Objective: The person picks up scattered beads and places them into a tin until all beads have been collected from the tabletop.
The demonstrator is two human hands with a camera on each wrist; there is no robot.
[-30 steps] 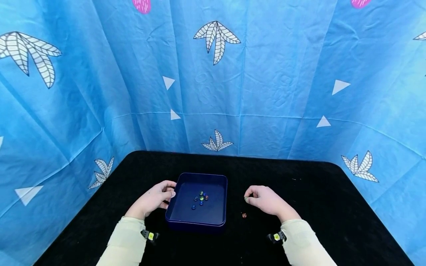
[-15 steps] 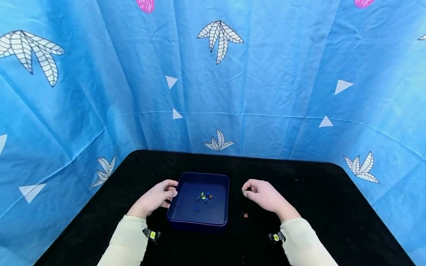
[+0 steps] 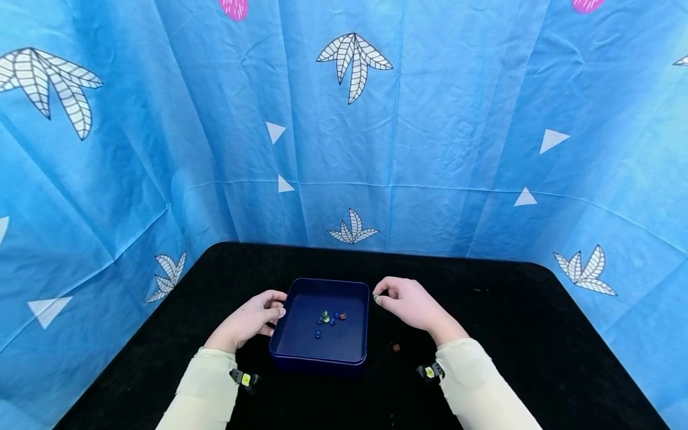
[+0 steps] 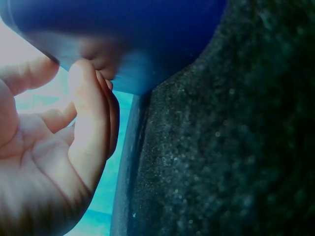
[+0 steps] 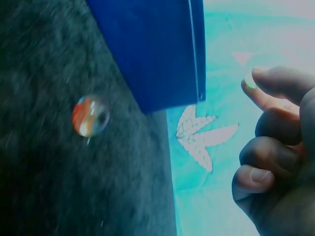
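A dark blue square tray [image 3: 319,360] stands on the black table, with several glass marbles [image 3: 326,319] in it, blue, green-yellow and reddish brown. My left hand [image 3: 249,321] rests against the tray's left side. In the left wrist view its bent fingers [image 4: 88,113] touch the outer wall, none wrapped round it. Just outside the tray's right rim, my right hand [image 3: 407,303] pinches a greenish marble [image 5: 250,81] between thumb and index finger; the other fingers are curled in. A clear marble with orange and white swirls [image 5: 90,116] lies on the cloth right of the tray.
Black cloth [image 3: 484,334] covers the table, with a few tiny light specks [image 3: 480,289] at the right. A blue patterned curtain [image 3: 430,119] hangs behind the table and along both sides.
My right hand has moved left and away from me, up to the tray's right rim, carrying the greenish marble. The left hand stays at the tray. Some marbles in the tray have shifted slightly.
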